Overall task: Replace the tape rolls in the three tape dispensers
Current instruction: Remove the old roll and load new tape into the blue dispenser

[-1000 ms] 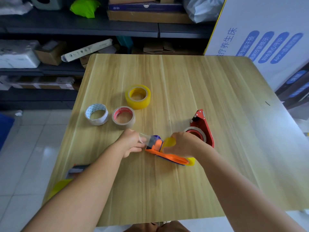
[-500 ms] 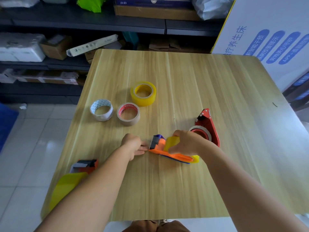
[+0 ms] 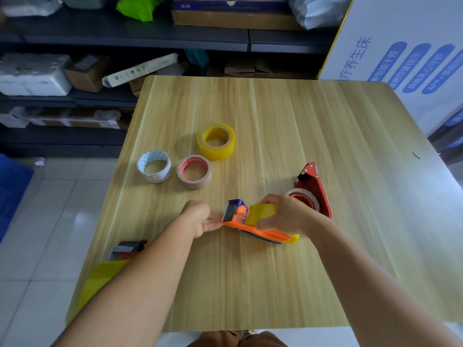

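Observation:
An orange tape dispenser (image 3: 253,227) lies on the wooden table (image 3: 288,116) with a yellow roll (image 3: 261,212) in it. My right hand (image 3: 290,216) grips that roll and the dispenser from above. My left hand (image 3: 200,217) has its fingers pinched at the dispenser's purple blade end, on the tape end. A red dispenser (image 3: 317,186) holding a red-cored roll stands just behind my right hand. A third dispenser (image 3: 129,247) with a yellow roll (image 3: 100,279) sits at the near left edge, partly hidden by my left forearm. Three loose rolls lie further back: yellow (image 3: 216,141), brown (image 3: 194,172), white patterned (image 3: 154,166).
Dark shelves (image 3: 125,41) with boxes and bags run behind the table. A large white printed carton (image 3: 406,53) stands at the back right corner. Tiled floor (image 3: 50,221) lies to the left of the table's edge.
My left hand has moved right, from a stretched clear tape strip to right against the orange dispenser's blade end. My right hand has stayed on the yellow roll.

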A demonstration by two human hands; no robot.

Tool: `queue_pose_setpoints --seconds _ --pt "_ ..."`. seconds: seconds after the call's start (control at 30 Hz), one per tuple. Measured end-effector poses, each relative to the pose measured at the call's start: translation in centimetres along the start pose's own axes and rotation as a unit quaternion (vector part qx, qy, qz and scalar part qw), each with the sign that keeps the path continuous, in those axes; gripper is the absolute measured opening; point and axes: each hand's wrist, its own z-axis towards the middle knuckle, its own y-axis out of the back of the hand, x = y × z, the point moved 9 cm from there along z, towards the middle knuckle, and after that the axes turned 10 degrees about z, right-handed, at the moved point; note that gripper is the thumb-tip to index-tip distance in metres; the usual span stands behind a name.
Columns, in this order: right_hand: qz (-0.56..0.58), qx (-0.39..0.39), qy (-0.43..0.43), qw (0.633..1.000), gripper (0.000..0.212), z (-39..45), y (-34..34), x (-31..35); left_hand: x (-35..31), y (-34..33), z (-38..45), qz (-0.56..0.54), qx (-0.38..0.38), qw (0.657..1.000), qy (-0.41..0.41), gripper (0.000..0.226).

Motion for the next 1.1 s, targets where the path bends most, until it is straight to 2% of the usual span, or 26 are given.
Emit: queue_pose_setpoints --seconds 0.2,0.33,0.5,0.7,0.97,1.03,1.1 --pt "0.02 0.018 -0.001 1.0 0.05 -0.1 -0.3 0.4 -1.7 1.0 0.0 0.02 -0.028 0.999 -0.027 0.04" --pt "0.036 -0.007 0.007 0.999 0.047 0.2 0.2 0.7 -3.8 1.6 -0.1 -0.001 -0.05 0.996 -0.067 0.04" --pt "0.078 -0.031 0.015 0.996 0.05 0.5 0.9 0.6 -7.1 1.9 -1.0 0.0 -0.053 0.987 -0.151 0.017" --pt "0.067 -0.014 0.024 0.997 0.051 0.5 1.2 1.1 -11.4 1.9 -3.2 0.147 -0.099 0.939 -0.296 0.018" --pt "0.079 -0.012 0.046 0.996 0.048 0.2 1.8 2.2 -12.3 2.8 -3.4 0.182 -0.159 0.933 -0.268 0.021" --pt "0.086 -0.004 0.044 0.995 0.049 0.3 1.5 2.1 -12.7 2.7 -3.8 0.21 -0.173 0.916 -0.294 0.022" --pt "0.089 0.0 0.04 0.995 0.05 0.4 1.4 2.0 -13.6 2.5 -4.5 0.242 -0.197 0.885 -0.347 0.021"
